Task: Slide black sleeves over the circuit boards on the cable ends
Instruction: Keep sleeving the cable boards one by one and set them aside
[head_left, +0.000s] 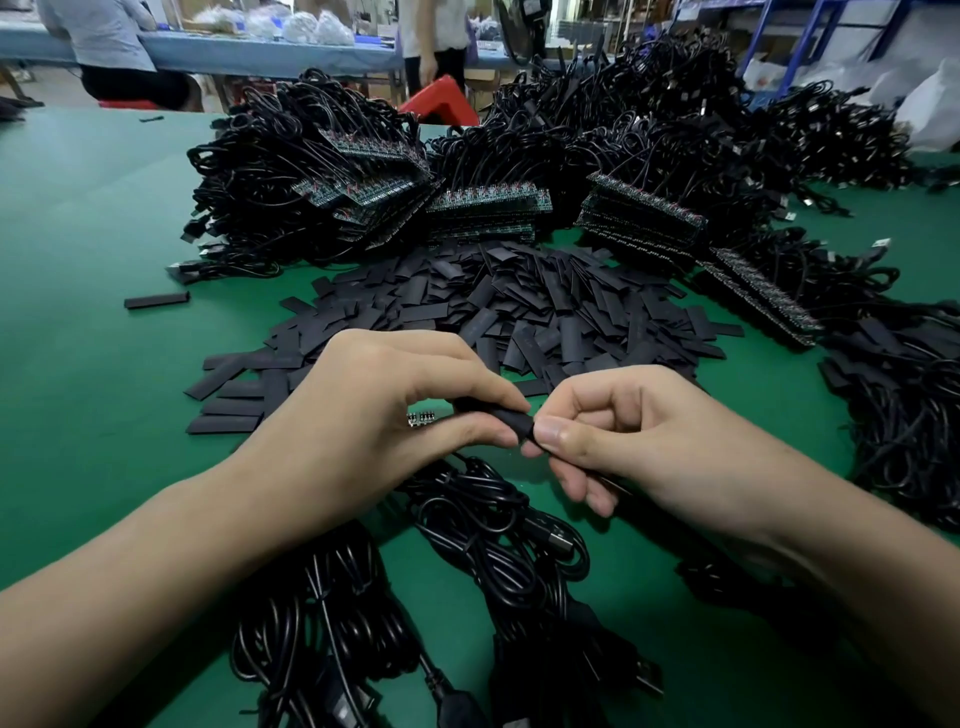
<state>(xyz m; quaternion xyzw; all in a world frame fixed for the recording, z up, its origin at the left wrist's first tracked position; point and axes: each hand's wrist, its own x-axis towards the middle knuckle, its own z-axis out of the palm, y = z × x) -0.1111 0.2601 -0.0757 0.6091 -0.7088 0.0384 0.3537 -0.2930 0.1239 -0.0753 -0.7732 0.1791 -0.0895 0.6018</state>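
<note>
My left hand (384, 410) pinches a black sleeve (498, 417) that covers most of a small circuit board (422, 418). The board's left end with its metal contacts sticks out under my left palm. My right hand (623, 441) pinches the sleeve's right end between thumb and forefinger, where the thin black cable (615, 486) leaves below the fingers. Both hands hover just above the green table (88, 332), in front of a large heap of loose flat black sleeves (519, 306).
Bundled black cables (467, 587) lie right below my hands. Stacks of boards with cables (488, 208) sit behind the sleeve heap, and more cable piles (904, 395) crowd the right. One stray sleeve (156, 300) lies left. People stand at a far bench.
</note>
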